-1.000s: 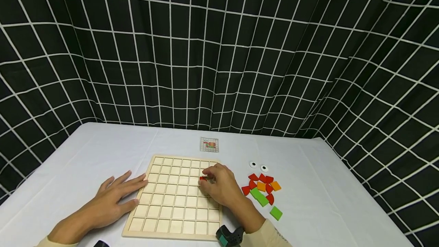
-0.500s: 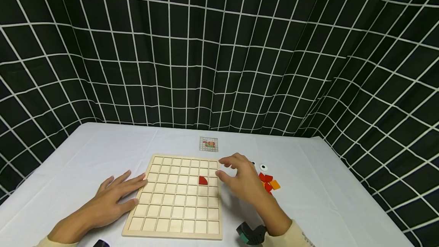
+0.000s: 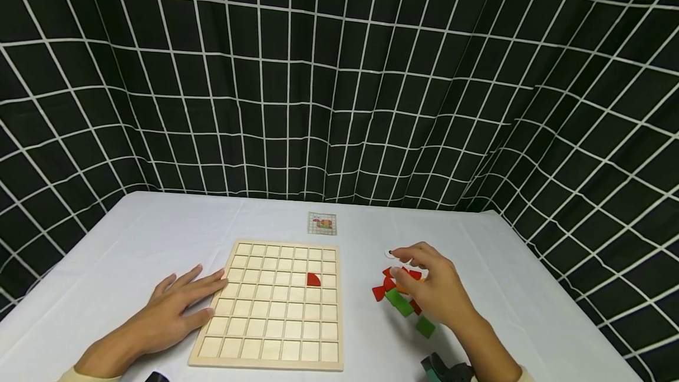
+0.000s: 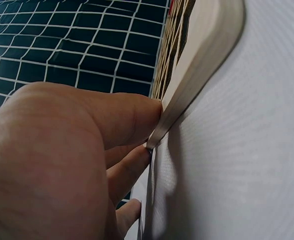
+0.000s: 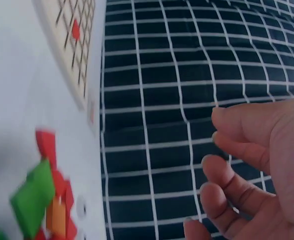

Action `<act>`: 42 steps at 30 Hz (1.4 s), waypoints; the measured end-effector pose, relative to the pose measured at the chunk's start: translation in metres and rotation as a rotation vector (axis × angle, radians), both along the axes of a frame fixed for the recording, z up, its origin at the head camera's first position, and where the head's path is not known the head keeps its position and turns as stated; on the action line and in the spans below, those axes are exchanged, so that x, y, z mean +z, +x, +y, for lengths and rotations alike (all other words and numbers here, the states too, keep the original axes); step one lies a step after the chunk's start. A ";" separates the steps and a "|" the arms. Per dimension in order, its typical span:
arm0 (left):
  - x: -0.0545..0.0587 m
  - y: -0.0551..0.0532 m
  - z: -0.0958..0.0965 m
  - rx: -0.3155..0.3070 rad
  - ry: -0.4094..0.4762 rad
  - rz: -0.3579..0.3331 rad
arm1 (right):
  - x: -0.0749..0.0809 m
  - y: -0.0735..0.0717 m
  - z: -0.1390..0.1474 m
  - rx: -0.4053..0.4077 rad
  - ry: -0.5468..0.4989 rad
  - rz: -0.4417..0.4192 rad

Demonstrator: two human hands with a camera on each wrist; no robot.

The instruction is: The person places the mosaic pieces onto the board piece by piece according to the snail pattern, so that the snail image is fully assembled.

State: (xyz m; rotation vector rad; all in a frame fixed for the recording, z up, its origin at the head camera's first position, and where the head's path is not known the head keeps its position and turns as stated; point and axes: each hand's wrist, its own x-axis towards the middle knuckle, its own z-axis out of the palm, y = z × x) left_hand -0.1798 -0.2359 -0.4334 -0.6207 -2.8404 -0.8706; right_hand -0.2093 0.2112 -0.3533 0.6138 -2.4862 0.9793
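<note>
The board (image 3: pixel 273 294) lies flat on the worktop (image 3: pixel 488 276), a little left of its middle. On the board sits a quarter (image 3: pixel 313 280), in the third row from the far edge and the second column from the right. The left grip (image 3: pixel 175 311) lies along the board's left edge, touching it. Behind the board, near its far right corner but apart from it, lies a card (image 3: pixel 322 224). Right of the board, apart, is a pile (image 3: pixel 399 302); just behind it lies an eye (image 3: pixel 388 254), in front of it a square (image 3: pixel 425 327). The right grip (image 3: pixel 436 283) hangs over the pile's right part. A curtain (image 3: pixel 339 105) stands behind the worktop.
</note>
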 end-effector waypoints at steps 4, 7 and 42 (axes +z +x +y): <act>0.000 0.000 0.000 0.000 0.002 0.002 | -0.002 0.003 0.019 -0.008 0.011 -0.005; -0.001 0.000 0.000 -0.002 -0.001 0.002 | -0.007 0.004 0.031 0.008 0.011 -0.011; 0.001 0.000 0.000 -0.003 -0.016 0.005 | -0.065 -0.003 0.069 0.029 0.183 -0.318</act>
